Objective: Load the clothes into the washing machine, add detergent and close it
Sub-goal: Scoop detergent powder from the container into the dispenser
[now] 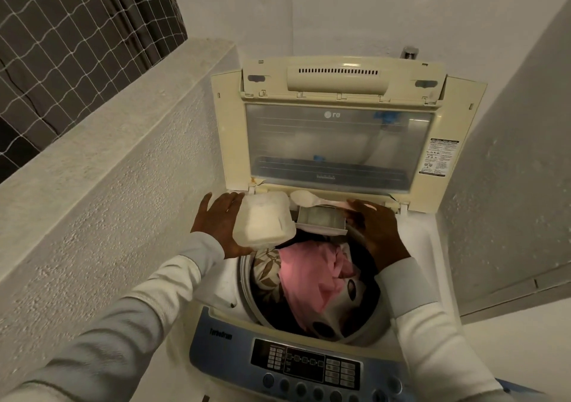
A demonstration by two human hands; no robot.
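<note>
A cream top-loading washing machine (pixel 432 247) stands with its lid (pixel 340 142) raised upright. In the drum lie clothes (pixel 312 278): a pink garment, a leaf-print piece and a white piece with dark spots. My left hand (pixel 219 225) grips a white tub of detergent powder (pixel 265 219) over the drum's far left rim. My right hand (pixel 370 231) holds a white spoon (pixel 306 198) by its handle, its bowl above the pulled-out detergent drawer (pixel 321 217) at the back of the opening.
A rough white wall (pixel 108 200) runs close along the left, with a netted window (pixel 77 46) above it. Another wall or door panel (pixel 509 185) closes in on the right. The blue control panel (pixel 302 367) is at the near edge.
</note>
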